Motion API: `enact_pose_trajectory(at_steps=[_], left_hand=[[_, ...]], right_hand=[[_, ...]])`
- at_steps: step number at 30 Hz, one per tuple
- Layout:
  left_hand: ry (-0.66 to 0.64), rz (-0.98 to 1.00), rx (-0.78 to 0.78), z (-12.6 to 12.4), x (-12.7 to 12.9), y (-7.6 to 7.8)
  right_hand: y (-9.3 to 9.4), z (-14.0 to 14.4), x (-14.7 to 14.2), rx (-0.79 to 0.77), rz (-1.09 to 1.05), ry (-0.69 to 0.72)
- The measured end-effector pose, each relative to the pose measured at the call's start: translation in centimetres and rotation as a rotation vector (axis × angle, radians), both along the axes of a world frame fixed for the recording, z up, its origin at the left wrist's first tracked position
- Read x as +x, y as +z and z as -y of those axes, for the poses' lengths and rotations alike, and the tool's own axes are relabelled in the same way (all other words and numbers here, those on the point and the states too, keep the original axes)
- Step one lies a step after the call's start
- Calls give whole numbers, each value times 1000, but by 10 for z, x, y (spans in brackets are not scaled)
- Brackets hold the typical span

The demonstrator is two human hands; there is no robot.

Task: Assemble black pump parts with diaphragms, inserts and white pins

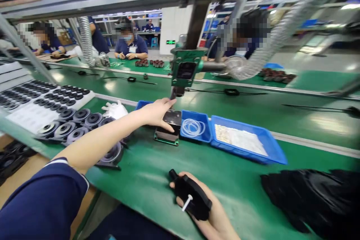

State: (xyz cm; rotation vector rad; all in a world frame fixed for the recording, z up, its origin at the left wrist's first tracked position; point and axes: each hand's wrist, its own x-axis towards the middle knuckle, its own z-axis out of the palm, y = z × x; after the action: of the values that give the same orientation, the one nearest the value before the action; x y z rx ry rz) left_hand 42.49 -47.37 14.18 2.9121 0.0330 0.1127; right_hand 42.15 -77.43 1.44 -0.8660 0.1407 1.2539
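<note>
My left hand (pixel 158 113) reaches forward across the green bench, fingers resting on a black block (pixel 170 125) set on a small green-based fixture under a green press head (pixel 185 70). Nothing is gripped in it; the fingers lie spread over the block's top and side. My right hand (pixel 209 213) is low at the near edge, palm up, holding a black plastic part (pixel 192 195) with a short white pin (pixel 187 202) sticking from it.
Blue bins hold white rings (pixel 193 127) and a white sheet (pixel 239 138). Black round parts (pixel 70 125) and trays of them (pixel 42 97) lie at left, with a white glove (pixel 114 110). A black bag (pixel 315 198) lies at right. Other people sit across the conveyor.
</note>
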Motion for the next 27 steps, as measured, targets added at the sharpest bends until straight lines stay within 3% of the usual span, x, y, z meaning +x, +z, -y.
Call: enact_pose_trajectory(at_steps=[3,5,7,9,12,15,20,23,27], left_hand=[[27,111,-50,-8,-63,28],[105,30,-44,-10,-117,32],[196,-84,54,-10,-169,17],[278,-137,175,-10,-210,-12],[330,-65,251,-8,-243,-58],[318,63,227,-5,-253,-82],[257,121,9,14,-242,-95],[230,50,-202,41,-219,-101],[117,-35,-391,74,-169,-105]], right_hand=[[-7,2,5,51,-51,19],[-10,3,8,85,-65,25],[-13,3,10,105,-60,29],[-14,2,13,125,-55,21],[-10,0,13,165,-50,-10],[-1,-1,11,184,-17,-58],[12,-3,13,167,67,-124],[21,-5,18,160,133,-135],[32,-12,27,133,243,-145]])
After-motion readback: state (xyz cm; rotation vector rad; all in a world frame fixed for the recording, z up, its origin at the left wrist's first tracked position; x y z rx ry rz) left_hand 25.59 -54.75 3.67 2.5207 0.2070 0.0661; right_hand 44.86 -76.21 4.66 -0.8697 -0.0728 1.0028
